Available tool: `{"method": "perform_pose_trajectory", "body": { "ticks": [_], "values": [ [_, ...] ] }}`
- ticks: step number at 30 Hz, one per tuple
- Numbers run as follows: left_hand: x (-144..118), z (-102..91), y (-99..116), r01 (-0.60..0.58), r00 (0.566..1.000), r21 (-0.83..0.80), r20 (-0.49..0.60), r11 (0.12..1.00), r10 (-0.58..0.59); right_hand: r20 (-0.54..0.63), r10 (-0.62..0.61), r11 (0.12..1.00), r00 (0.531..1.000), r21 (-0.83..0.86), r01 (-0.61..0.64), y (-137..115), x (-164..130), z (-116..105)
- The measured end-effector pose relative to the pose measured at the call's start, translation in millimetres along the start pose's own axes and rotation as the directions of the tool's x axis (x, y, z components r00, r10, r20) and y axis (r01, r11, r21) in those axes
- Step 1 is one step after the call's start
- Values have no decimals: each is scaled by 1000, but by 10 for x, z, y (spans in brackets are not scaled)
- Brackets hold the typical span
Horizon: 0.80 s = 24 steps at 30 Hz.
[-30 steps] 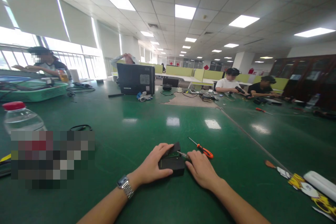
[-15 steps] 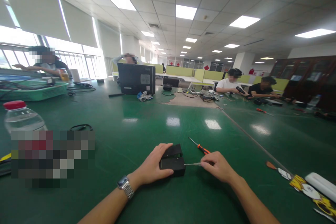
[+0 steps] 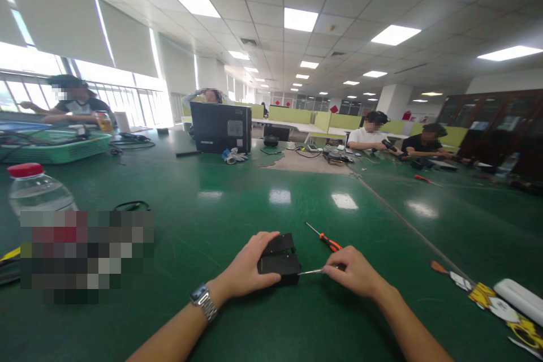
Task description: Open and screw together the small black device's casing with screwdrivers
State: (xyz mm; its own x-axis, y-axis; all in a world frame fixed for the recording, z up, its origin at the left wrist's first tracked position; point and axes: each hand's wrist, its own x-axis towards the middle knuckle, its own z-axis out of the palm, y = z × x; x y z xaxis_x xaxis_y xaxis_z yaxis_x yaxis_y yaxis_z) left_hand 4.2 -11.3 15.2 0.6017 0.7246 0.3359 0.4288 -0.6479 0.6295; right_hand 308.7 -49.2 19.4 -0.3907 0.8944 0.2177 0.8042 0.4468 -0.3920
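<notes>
Metal-shafted tool (image 3: 311, 272), pinched in the right hand (image 3: 350, 270), now appears to meet the right end of the black case (image 3: 280, 265), not the gap between its 2 parts as 1 second ago; attention seemingly shifts there. The left hand (image 3: 250, 263) keeps its grip around the case on the green surface (image 3: 237, 322).

Handle of thin metal tool (image 3: 311, 272) mostly hidden in right hand (image 3: 352, 271). Left end of black case (image 3: 280, 265) covered by left hand (image 3: 250, 263). Tip's contact with case too small to tell. Butt of orange screwdriver (image 3: 330, 242) behind right hand. Pixelated patch (image 3: 85, 254) covers bottle's (image 3: 40, 197) base.
</notes>
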Motion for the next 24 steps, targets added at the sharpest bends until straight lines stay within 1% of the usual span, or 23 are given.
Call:
{"method": "perform_pose_trajectory", "body": {
  "ticks": [5,11,24],
  "values": [
    [4,-4,2,-4,1000,-1,3,1000,4,32,16,999,999,29,-17,-38,-18,-31],
    [3,-6,0,-4,1000,8,1,1000,4,31,53,997,998,62,-55,35,-40,-57],
    [8,-9,18,-1,1000,5,1,1000,1,21,31,998,999,55,-32,59,-38,-31]
  ]
}}
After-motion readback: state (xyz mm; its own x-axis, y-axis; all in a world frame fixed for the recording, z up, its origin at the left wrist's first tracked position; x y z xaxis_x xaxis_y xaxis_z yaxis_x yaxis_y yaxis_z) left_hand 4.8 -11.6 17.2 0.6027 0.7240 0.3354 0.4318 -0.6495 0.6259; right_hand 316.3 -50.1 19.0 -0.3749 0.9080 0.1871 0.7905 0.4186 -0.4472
